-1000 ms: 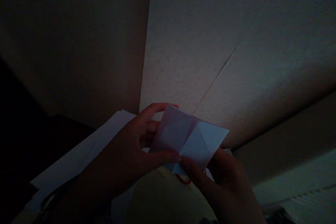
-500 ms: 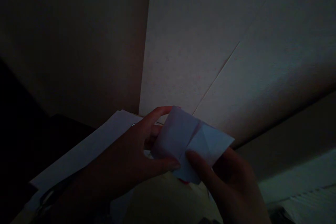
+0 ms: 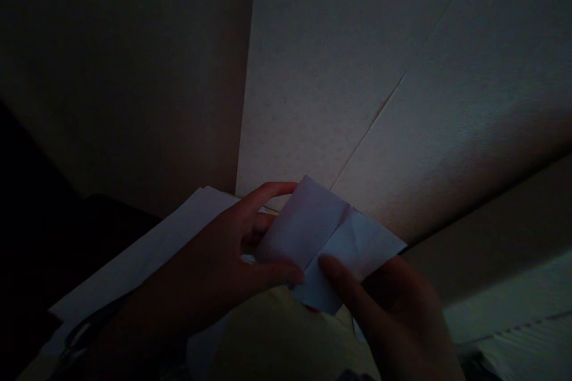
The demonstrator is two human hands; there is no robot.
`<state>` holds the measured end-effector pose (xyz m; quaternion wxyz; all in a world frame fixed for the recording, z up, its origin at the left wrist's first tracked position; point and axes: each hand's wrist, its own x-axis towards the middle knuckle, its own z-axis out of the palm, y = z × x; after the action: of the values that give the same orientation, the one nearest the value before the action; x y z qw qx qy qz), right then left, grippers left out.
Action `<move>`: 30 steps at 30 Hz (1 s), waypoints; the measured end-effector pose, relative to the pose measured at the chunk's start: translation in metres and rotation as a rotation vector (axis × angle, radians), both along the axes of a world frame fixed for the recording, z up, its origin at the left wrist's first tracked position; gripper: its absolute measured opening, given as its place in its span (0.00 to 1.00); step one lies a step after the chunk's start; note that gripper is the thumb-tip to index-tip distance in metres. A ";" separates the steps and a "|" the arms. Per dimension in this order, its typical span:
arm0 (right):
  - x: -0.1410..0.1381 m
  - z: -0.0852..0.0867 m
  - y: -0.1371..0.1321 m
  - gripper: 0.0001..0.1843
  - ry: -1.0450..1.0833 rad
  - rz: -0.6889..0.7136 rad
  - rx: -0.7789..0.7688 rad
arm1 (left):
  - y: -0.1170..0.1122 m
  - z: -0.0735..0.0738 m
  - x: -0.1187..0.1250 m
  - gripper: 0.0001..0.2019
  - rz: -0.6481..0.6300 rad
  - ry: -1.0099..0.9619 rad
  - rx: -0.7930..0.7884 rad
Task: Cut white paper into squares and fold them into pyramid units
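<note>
A folded sheet of white paper is held up between both hands, with a crease running across its middle. My left hand grips its left side, thumb on the near edge and index finger at the far corner. My right hand pinches the right part, its thumb pressed on the face beside the crease and the other fingers behind. The paper hides those fingers. The picture is very dark.
Larger white sheets lie under my left forearm. A pale wall with a thin crack stands ahead, meeting a darker wall on the left. A small red thing, mostly hidden, shows below the paper.
The folded paper has shifted slightly to the right and its left part looks flatter. Both hands keep their hold and have barely moved.
</note>
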<state>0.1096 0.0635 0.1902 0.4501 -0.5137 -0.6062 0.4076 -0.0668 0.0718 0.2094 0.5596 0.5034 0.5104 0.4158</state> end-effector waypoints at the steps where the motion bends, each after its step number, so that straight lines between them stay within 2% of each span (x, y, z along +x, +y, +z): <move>1: 0.001 0.001 0.000 0.09 0.000 0.019 0.001 | 0.000 0.000 0.000 0.35 0.011 0.000 -0.002; 9: 0.002 0.002 0.000 0.08 -0.043 0.013 0.026 | 0.000 -0.002 -0.002 0.34 0.007 -0.017 0.004; 14: -0.001 0.002 -0.001 0.09 -0.011 -0.008 0.023 | 0.002 -0.006 -0.005 0.36 -0.089 0.041 0.012; 18: -0.004 -0.001 0.001 0.08 0.025 -0.008 0.026 | 0.003 -0.009 -0.006 0.35 -0.120 0.046 0.040; 20: -0.006 -0.001 0.001 0.08 0.059 -0.002 0.030 | 0.004 -0.009 -0.006 0.34 -0.134 0.075 0.078; 25: -0.009 0.003 -0.002 0.07 0.088 -0.102 0.042 | 0.004 -0.007 -0.007 0.35 -0.187 0.239 0.147; 27: -0.007 0.005 -0.002 0.10 0.074 -0.116 0.030 | 0.004 -0.007 -0.008 0.34 -0.177 0.272 0.158; 30: -0.002 0.005 -0.001 0.11 0.044 -0.085 0.028 | 0.002 -0.008 -0.007 0.31 -0.085 0.241 0.196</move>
<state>0.1081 0.0623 0.1947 0.4874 -0.5234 -0.5796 0.3906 -0.0740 0.0743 0.2013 0.4595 0.6229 0.5092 0.3762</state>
